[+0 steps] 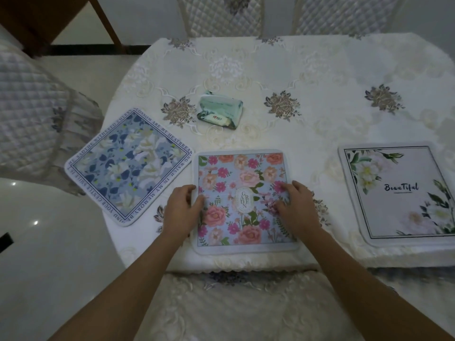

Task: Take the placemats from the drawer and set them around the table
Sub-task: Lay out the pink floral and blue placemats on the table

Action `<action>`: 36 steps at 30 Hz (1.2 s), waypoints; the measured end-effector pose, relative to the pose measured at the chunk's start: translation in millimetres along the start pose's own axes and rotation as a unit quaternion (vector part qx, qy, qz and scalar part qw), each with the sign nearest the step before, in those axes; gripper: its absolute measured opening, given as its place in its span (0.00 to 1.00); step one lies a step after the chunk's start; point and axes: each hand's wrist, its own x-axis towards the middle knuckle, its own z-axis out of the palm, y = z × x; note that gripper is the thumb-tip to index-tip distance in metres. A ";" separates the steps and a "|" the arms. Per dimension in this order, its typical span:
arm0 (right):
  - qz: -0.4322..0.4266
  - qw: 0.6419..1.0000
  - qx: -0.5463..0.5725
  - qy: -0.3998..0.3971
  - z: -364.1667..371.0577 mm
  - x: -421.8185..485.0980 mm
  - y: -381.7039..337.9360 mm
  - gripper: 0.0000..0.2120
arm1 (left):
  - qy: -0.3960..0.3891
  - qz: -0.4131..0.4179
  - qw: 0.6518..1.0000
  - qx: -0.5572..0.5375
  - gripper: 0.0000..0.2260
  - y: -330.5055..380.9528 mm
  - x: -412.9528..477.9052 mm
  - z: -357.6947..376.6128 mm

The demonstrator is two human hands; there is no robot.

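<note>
Three placemats lie on the table (307, 70), which wears a cream embroidered cloth. A pink-flowered placemat (243, 178) sits flat at the near edge, right in front of me. My left hand (182, 207) rests on its left edge with the fingertips on the mat. My right hand (295, 205) presses on its right side, fingers spread and lightly bent. A blue-flowered placemat (128, 166) lies turned at an angle at the near left. A white placemat (398, 193) printed "Beautiful" lies at the near right.
A green pack of tissues (220, 112) lies near the table's middle. Quilted chair backs (221, 13) stand at the far side, another covered chair (29, 107) at the left. A cloth-covered chair seat (234, 303) is right below me.
</note>
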 end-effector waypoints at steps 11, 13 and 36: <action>-0.146 0.988 -0.018 -0.039 9.0 76.7 -58.7 0.25 | -0.027 0.210 0.963 0.168 0.21 53.6 71.5 25.3; -0.177 0.983 -0.032 -0.041 16.2 88.3 -72.6 0.25 | -0.046 0.247 0.950 0.185 0.23 63.3 81.7 32.4; -0.213 0.971 -0.086 -0.069 28.0 105.1 -66.8 0.26 | -0.100 0.244 0.933 0.245 0.26 64.0 92.5 42.6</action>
